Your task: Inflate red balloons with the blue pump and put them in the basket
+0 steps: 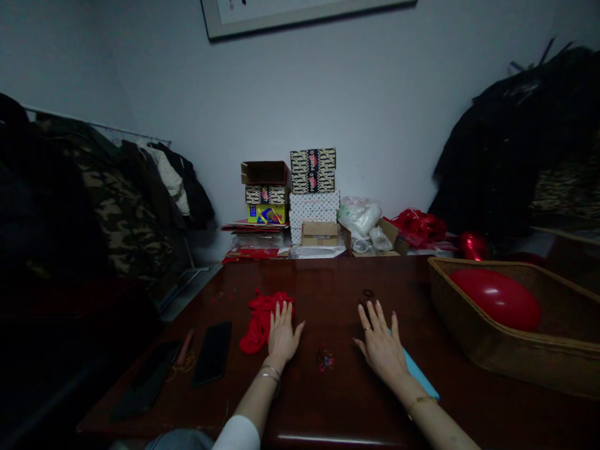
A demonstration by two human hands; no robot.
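Observation:
My left hand point(282, 337) is palm down over the brown table point(337, 400), fingers spread, at the right edge of a pile of red balloons point(257, 328) that look deflated. Fingers apart, my right hand point(382, 344) also faces down and holds nothing. Just beyond its fingertips is a dark hair tie point(368, 292). A light blue flat object point(422, 375) is partly hidden beneath the right hand and wrist. Between the hands lies a small cluster of coloured bands point(325, 359).
A wicker basket point(497, 356) at right holds an inflated red balloon point(497, 300). Left are a black phone point(212, 353), a dark flat item point(147, 381) and a pinkish stick point(185, 347) beside tan string. Stacked boxes point(313, 172) stand behind the table; coats hang on a rack point(131, 200).

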